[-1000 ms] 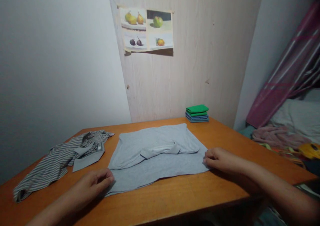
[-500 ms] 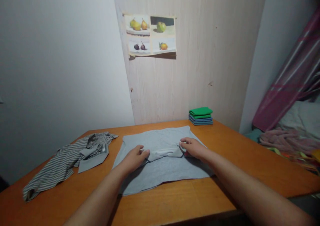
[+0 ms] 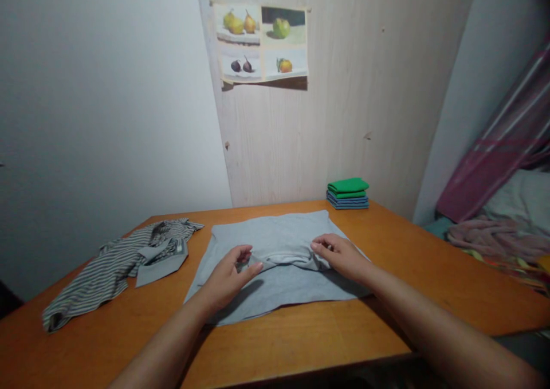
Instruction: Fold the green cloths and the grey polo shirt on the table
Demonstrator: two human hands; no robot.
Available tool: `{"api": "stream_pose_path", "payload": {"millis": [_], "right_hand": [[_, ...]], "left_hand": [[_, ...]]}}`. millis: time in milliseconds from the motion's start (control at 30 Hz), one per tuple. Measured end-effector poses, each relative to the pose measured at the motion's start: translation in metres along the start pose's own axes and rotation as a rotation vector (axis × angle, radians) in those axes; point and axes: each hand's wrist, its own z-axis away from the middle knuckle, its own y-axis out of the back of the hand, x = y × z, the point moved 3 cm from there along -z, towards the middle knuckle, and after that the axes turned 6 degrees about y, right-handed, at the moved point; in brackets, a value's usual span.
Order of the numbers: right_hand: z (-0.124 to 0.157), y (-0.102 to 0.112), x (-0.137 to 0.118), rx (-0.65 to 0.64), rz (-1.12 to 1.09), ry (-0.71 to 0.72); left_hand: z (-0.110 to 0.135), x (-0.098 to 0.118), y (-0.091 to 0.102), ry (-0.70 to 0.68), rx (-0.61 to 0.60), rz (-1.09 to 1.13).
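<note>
A grey shirt (image 3: 275, 237) lies spread on the wooden table (image 3: 301, 343), partly folded, with its collar bunched across the middle. My left hand (image 3: 227, 274) pinches the left end of that collar fold between thumb and fingers. At the right end, my right hand (image 3: 339, 254) rests with fingers curled over the cloth, gripping it.
A striped shirt with a grey collar (image 3: 120, 260) lies crumpled at the table's left. A small stack of folded green and blue cloths (image 3: 348, 192) sits at the back right corner by the wall. Bedding (image 3: 494, 234) lies beyond the table's right edge.
Both hands left the shirt's near corners and moved inward to the collar fold in the middle. Since half a second ago the left hand has closed into a pinch on the fold.
</note>
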Motion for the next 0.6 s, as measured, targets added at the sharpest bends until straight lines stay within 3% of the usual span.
{"api": "stream_pose_path", "payload": {"millis": [167, 267, 333, 433, 533, 600], "right_hand": [[-0.006, -0.013, -0.004, -0.122, 0.036, -0.083], [-0.011, -0.02, -0.004, -0.145, -0.026, -0.168], [-0.01, -0.02, -0.006, -0.138, -0.065, -0.164], [0.001, -0.011, -0.015, -0.152, -0.064, -0.034], [0.018, 0.0, -0.021, -0.28, -0.103, 0.078], [0.025, 0.006, -0.018, -0.334, -0.14, 0.05]], "left_hand": [[-0.01, -0.016, -0.014, 0.128, -0.002, 0.119], [-0.014, -0.011, -0.018, 0.164, -0.014, 0.153], [-0.01, -0.002, -0.016, 0.122, -0.005, 0.103], [0.005, 0.012, -0.013, -0.031, -0.104, -0.082], [0.025, 0.013, -0.006, -0.14, -0.214, -0.285], [0.034, 0.011, -0.001, -0.154, -0.224, -0.343]]}}
